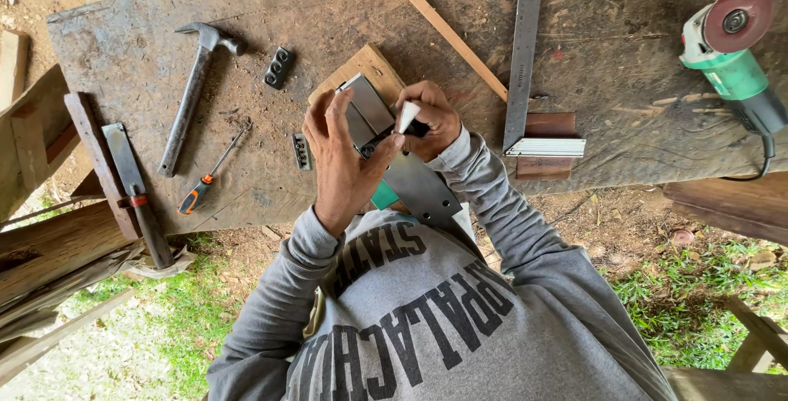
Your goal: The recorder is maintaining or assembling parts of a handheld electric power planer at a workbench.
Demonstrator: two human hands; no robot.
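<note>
A flat grey metal plate point(419, 187) lies under both hands at the near edge of the tabletop point(246, 7), its long axis running from about 5 o'clock near the person's chest up to 11 o'clock, far end resting on a small wooden block point(371, 64). The left hand point(341, 159) presses on it with fingers spread, grip wide and flat. The right hand point(431, 118) has its grip pinched narrow on a white-tipped marker point(408, 116) touching the plate. At 9 o'clock lie a screwdriver point(212, 173), chisel point(135, 192) and hammer point(195, 93); at 3 o'clock a try square point(522, 64); farther, at 2 o'clock, a green angle grinder point(730, 56).
</note>
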